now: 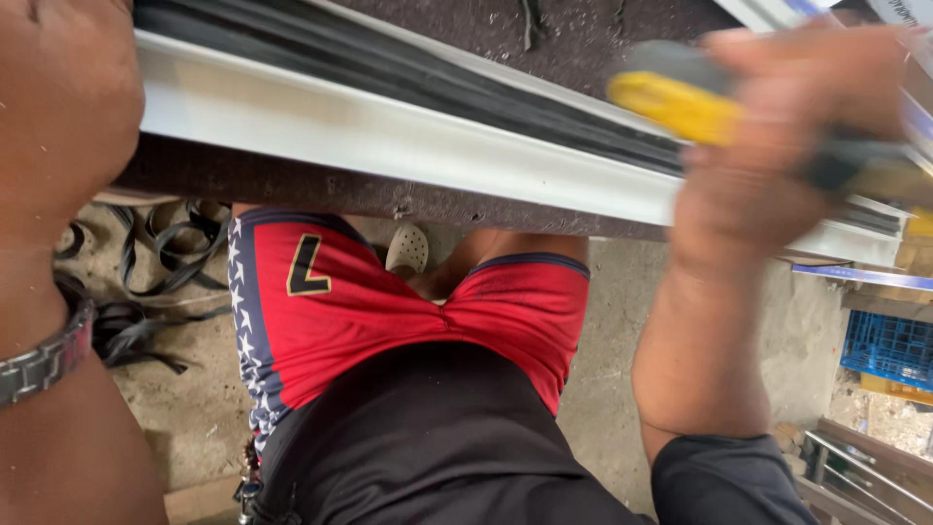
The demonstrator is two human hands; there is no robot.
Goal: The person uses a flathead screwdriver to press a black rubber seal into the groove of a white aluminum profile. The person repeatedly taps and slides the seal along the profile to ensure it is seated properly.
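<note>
A long white metal profile (389, 141) with a black rubber strip (418, 73) in its channel lies across a dark workbench (321, 190). My right hand (777, 146), blurred by motion, grips a tool with a yellow and black handle (680, 105) over the right part of the profile. My left hand (63, 107) rests on the profile's left end at the top left; its fingers are out of frame. A metal watch band (44, 365) circles my left wrist.
Below the bench I see my red shorts (389, 311), black shirt and a pale shoe (406, 250) on a concrete floor. Black rubber strips (155, 262) lie coiled at left. A blue crate (889, 348) and more metal profiles (855, 467) sit at right.
</note>
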